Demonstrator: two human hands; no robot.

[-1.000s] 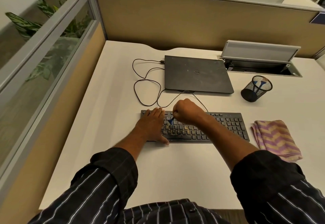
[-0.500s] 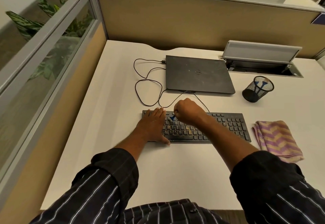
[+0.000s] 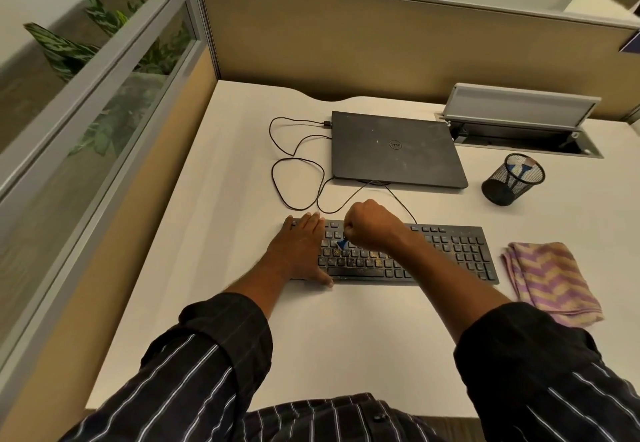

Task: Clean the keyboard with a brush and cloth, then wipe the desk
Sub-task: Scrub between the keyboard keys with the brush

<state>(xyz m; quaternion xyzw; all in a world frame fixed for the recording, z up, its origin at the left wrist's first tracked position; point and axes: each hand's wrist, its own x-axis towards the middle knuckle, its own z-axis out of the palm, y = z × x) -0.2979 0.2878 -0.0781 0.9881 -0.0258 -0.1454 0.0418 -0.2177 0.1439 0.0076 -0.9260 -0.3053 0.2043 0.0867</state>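
A black keyboard [image 3: 450,254] lies across the white desk [image 3: 225,233], with yellowish crumbs among its left and middle keys. My left hand [image 3: 301,247] rests flat on the keyboard's left end, fingers spread, pinning it down. My right hand [image 3: 370,226] is a fist over the upper left keys, shut on a small brush [image 3: 343,244]; only its blue tip shows, touching the keys. A folded purple-and-tan zigzag cloth [image 3: 550,278] lies on the desk just right of the keyboard, touched by neither hand.
Behind the keyboard lies a closed black laptop [image 3: 394,150], with a looping black cable [image 3: 294,171] to its left. A black mesh pen cup [image 3: 512,178] stands at the right. An open grey cable box [image 3: 519,119] sits at the back. Partition walls close off the left and back.
My right fist with the brush has made small strokes over the upper left keys, staying in about the same spot. My left hand has stayed flat on the keyboard.
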